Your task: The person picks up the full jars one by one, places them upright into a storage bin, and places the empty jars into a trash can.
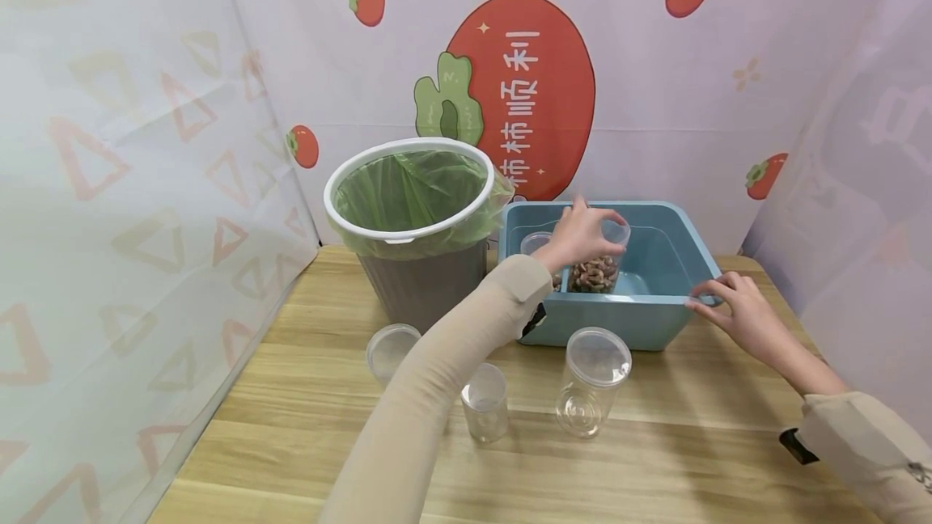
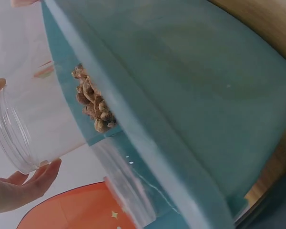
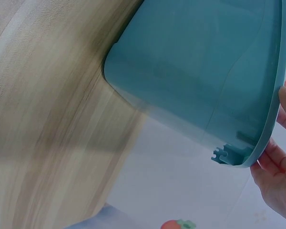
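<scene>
A blue plastic tub (image 1: 655, 322) stands on the wooden table. Over it my left hand (image 1: 578, 234) grips a clear open jar (image 1: 599, 264) partly filled with brown nuts; the left wrist view shows the same jar (image 2: 33, 129) between my fingers above the tub wall (image 2: 195, 109). A second clear jar (image 1: 536, 243) stands in the tub beside it. My right hand (image 1: 728, 306) holds the tub's front right rim; in the right wrist view its fingers (image 3: 276, 171) curl round the rim of the tub (image 3: 200, 81).
A bin (image 1: 415, 225) with a green liner and white ring stands left of the tub. In front lie a clear lid (image 1: 389, 348), a small open jar (image 1: 485, 403) and a lidded empty jar (image 1: 591, 382). Patterned fabric walls close in three sides.
</scene>
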